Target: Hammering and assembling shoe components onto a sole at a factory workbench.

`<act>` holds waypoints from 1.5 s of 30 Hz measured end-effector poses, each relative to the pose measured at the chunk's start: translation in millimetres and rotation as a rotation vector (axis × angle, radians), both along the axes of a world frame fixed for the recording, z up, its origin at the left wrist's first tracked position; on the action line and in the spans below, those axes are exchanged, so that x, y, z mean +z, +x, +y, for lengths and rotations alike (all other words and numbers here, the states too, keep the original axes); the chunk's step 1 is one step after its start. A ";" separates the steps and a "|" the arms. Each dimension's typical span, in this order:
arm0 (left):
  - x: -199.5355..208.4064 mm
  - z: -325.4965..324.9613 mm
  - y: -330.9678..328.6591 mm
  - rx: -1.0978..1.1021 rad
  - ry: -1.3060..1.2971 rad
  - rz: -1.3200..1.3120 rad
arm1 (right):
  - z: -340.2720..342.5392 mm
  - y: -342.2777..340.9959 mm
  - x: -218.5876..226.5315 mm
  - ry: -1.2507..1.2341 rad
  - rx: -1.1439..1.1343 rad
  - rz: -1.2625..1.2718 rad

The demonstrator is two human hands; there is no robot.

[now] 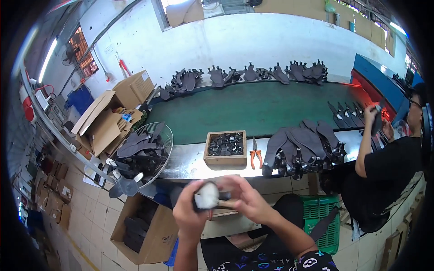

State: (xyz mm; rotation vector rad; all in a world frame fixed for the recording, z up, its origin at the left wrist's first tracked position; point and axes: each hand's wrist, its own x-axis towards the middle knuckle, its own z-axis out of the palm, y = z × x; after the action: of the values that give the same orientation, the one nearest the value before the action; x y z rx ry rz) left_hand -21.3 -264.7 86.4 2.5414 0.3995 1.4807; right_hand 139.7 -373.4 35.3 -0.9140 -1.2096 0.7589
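Observation:
In front of my body, my left hand [189, 207] is closed around a dark shoe piece with a pale, rounded end [208, 196]. My right hand [246, 201] is right beside it, fingers and thumb curled in toward the piece and blurred by motion. Something small and dark shows between those fingers; I cannot make out what. Just beyond my hands, on the metal bench edge, stands a wooden box [226, 160] of small black parts [226, 143]. Pliers with orange handles [256, 156] lie to its right, beside a pile of dark grey shoe soles [303, 142].
A green conveyor belt [253, 106] runs behind the bench, with more soles [185, 81] along its far side. At left are a wire basket [169, 149] of soles and cardboard boxes [144, 241]. A co-worker [389, 153] sits at right, near a green crate [334, 226].

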 end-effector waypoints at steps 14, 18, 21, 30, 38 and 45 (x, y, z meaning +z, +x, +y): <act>-157.6 78.6 49.8 0.331 -0.365 0.568 | -212.9 -15.2 -145.7 -0.574 -0.837 -0.411; -102.3 92.6 112.3 0.036 -0.248 0.351 | -252.3 -31.2 -160.0 -0.644 -1.053 0.358; -103.1 141.8 161.6 -0.056 -0.114 0.361 | -244.0 -38.6 -152.3 -0.569 -0.972 0.689; -112.8 163.4 212.0 -0.136 0.236 0.733 | -212.7 -33.3 -155.8 -0.609 -1.090 0.158; -94.3 156.1 160.8 -0.249 -0.435 0.418 | -141.8 3.9 -99.3 -0.312 -0.928 -0.208; -16.3 39.4 79.1 -0.716 -1.060 0.219 | -75.2 12.9 -14.2 -0.277 -0.666 0.033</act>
State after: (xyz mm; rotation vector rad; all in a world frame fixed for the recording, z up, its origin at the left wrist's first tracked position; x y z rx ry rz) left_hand 57.7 -225.3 70.1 1.6689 0.1744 0.4876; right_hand 152.6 -448.6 21.1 -1.4279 -0.7012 0.3981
